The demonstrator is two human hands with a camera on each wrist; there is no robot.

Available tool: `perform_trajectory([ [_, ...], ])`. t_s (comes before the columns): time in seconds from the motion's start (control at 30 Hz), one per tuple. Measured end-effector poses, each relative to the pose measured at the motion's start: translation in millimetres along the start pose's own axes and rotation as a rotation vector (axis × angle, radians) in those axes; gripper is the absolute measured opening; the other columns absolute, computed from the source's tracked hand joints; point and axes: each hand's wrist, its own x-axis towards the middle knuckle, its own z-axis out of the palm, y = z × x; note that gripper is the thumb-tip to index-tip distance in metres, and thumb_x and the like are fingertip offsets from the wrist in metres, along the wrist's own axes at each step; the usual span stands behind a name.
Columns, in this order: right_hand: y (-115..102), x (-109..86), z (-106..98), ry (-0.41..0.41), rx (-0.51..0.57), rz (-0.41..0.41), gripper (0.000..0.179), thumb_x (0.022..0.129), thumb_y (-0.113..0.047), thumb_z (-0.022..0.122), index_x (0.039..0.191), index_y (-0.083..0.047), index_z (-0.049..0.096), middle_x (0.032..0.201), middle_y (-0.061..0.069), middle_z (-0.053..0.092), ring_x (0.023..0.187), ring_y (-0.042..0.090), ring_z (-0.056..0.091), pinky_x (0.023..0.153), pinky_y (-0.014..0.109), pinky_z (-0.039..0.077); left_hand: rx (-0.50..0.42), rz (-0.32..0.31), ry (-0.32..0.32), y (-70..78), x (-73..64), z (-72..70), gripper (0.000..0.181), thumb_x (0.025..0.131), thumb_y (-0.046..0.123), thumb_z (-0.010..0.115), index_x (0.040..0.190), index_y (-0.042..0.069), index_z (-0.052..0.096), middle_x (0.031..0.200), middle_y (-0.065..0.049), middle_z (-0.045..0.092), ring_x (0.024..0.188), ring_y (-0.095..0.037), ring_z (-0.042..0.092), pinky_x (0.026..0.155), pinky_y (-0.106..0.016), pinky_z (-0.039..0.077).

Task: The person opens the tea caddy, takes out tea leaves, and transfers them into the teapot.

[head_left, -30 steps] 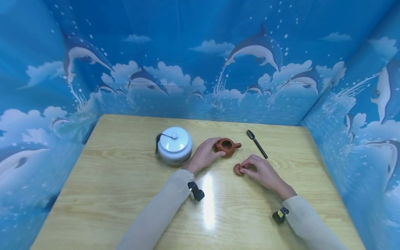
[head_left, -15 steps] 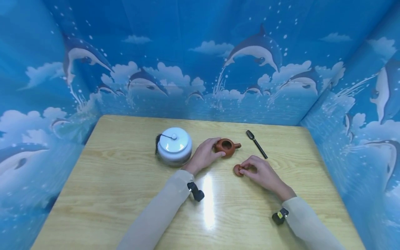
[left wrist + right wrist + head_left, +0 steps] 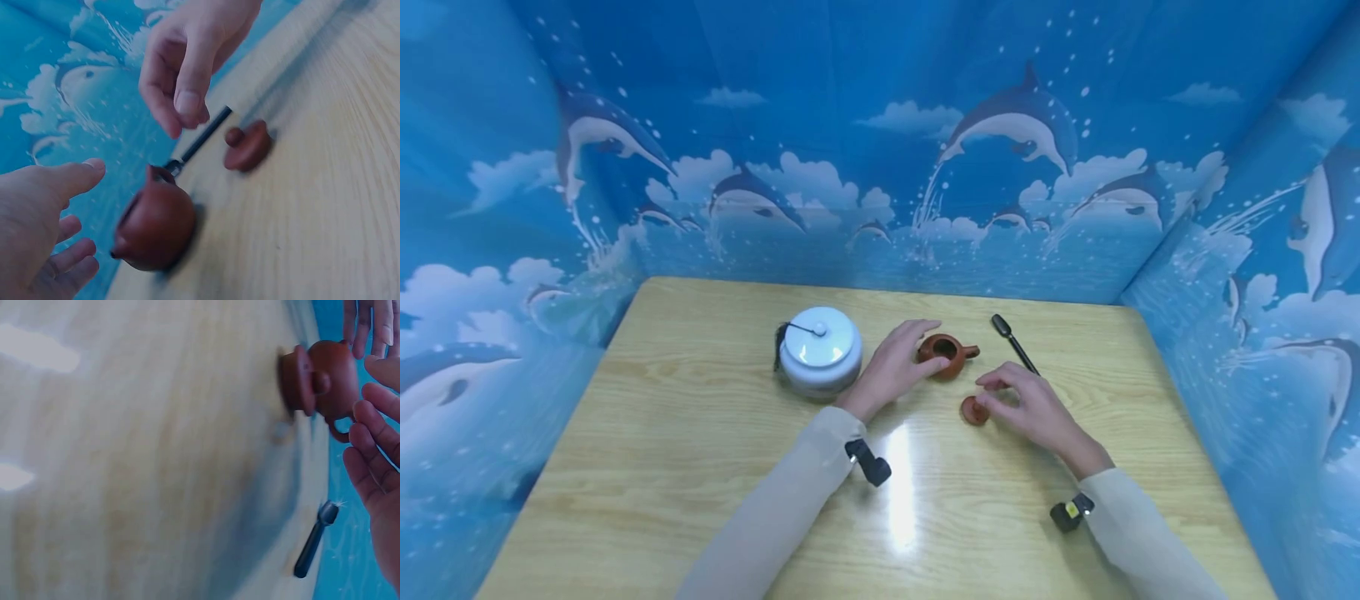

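A small brown clay teapot [image 3: 953, 367] stands uncovered on the table, its opening facing up. My left hand [image 3: 891, 372] is beside it with thumb and fingers spread; in the left wrist view a gap shows between that hand [image 3: 47, 231] and the teapot [image 3: 159, 225]. Nearer the front lies the teapot's lid [image 3: 973, 412], knob up, on the tabletop. Just over the lid is my right hand [image 3: 1033, 412], its fingers loosely bent and holding nothing. The left wrist view shows the lid [image 3: 249, 149] clear of the right hand [image 3: 194, 62].
A white lidded jar [image 3: 820, 354] with a dark tassel stands left of the left hand. Behind the right hand lies a black spoon-like scoop [image 3: 1013, 340], its handle end partly covered. Blue dolphin-print cloth [image 3: 880, 150] surrounds the wooden table [image 3: 700, 433].
My left fingers have let go of the teapot and spread apart. My right fingers have released the lid's knob and lifted slightly. The teapot and lid rest about where they were.
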Motion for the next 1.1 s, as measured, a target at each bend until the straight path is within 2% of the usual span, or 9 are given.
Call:
perform_trajectory([
  [0.2,-11.6,11.5,-8.9,0.015,0.014,-0.015,0.024,0.101,-0.021,0.081,0.121,-0.008,0.079,0.116,0.004,0.076,0.107,0.028,0.074,0.096,0.060,0.063,-0.006,0.050,-0.008,18.8,-7.0,-17.2,0.073,0.103,0.040,0.078,0.167,0.026,0.045,0.174,-0.003,0.042,0.162,-0.028,0.038,0.131,-0.057,0.038],
  [0.43,-30.0,25.6,-14.3,0.018,0.036,-0.001,0.028,0.102,-0.024,0.080,0.125,-0.009,0.078,0.116,0.002,0.075,0.111,0.027,0.072,0.100,0.061,0.060,0.039,0.127,0.005,34.4,-12.6,-42.0,0.072,0.104,0.041,0.076,0.167,0.025,0.045,0.173,-0.001,0.043,0.162,-0.027,0.038,0.131,-0.057,0.038],
  [0.67,-44.2,39.6,-16.1,0.000,0.069,-0.024,0.031,0.103,-0.025,0.078,0.130,-0.010,0.077,0.121,0.002,0.075,0.115,0.030,0.070,0.103,0.061,0.059,0.072,0.115,0.037,42.5,-18.6,-72.6,0.072,0.103,0.046,0.076,0.166,0.026,0.046,0.172,-0.001,0.044,0.161,-0.027,0.040,0.129,-0.060,0.041],
  [0.83,-54.7,47.7,-17.3,-0.004,0.093,-0.032,0.035,0.103,-0.027,0.079,0.132,-0.008,0.075,0.120,0.005,0.073,0.112,0.035,0.071,0.101,0.062,0.060,0.076,0.097,0.044,38.8,-25.1,-98.6,0.072,0.104,0.045,0.075,0.167,0.030,0.044,0.174,-0.001,0.042,0.162,-0.027,0.037,0.129,-0.062,0.039],
  [1.0,-63.7,55.0,-15.5,-0.012,0.106,-0.033,0.042,0.103,-0.031,0.079,0.138,-0.008,0.071,0.122,0.012,0.071,0.109,0.035,0.070,0.099,0.061,0.061,0.082,0.053,0.040,25.5,-32.1,-122.3,0.073,0.103,0.048,0.075,0.168,0.031,0.043,0.174,0.000,0.041,0.164,-0.028,0.034,0.130,-0.064,0.038],
  [1.1,-68.5,58.8,-14.4,-0.018,0.107,-0.027,0.043,0.103,-0.033,0.079,0.140,-0.013,0.071,0.123,0.009,0.071,0.108,0.035,0.069,0.097,0.060,0.061,0.094,0.028,0.047,15.5,-35.8,-133.6,0.074,0.103,0.050,0.075,0.168,0.033,0.043,0.174,0.001,0.041,0.164,-0.029,0.034,0.130,-0.064,0.037],
])
